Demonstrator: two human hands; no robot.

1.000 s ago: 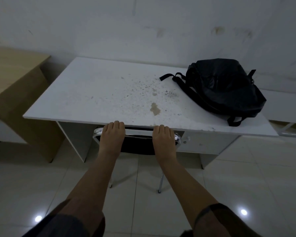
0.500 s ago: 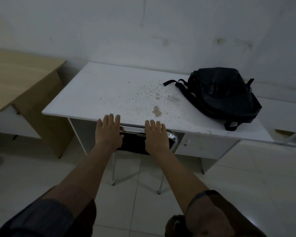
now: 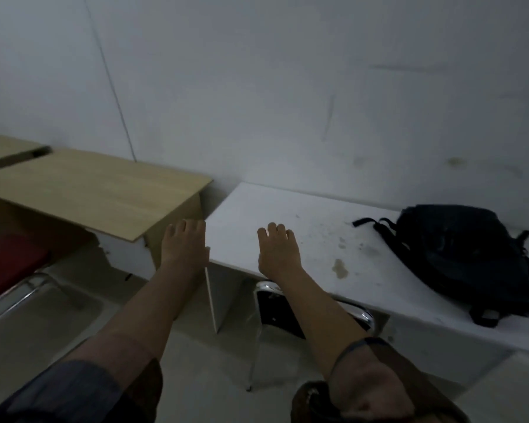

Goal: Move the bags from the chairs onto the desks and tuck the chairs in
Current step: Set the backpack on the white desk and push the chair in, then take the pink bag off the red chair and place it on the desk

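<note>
Black backpack (image 3: pixel 464 257) lies on the white desk (image 3: pixel 287 221), at the desk's right end near the wall, straps trailing toward desk centre. Well apart from both hands, right of them.

Left hand (image 3: pixel 185 244): palm down, fingers spread and extended, holding nothing. It sits over the white desk's left front corner, at the gap between that desk and the wooden desk (image 3: pixel 104 190) beside it. Cannot tell if it touches the corner.

Right hand (image 3: pixel 277 250): palm down, fingers extended, empty. Over the white desk's front-left part, near the front edge. Contact with the top is unclear; frame is motion-blurred.

Black chair (image 3: pixel 272 312) with a chrome frame is pushed under the white desk, its backrest right below the desk's front edge, under the right forearm. Neither hand is on it.

Brownish stain (image 3: pixel 340 267) on the white desk top, between the right hand and the backpack, with scattered specks further back.

Red-seated chair (image 3: pixel 9 264) with chrome tubing stands left of the white desk, in front of the wooden desk, pulled out from it. No bag visible on its seat; part of it is cut off by the frame edge.

Wooden desk top is bare.
</note>
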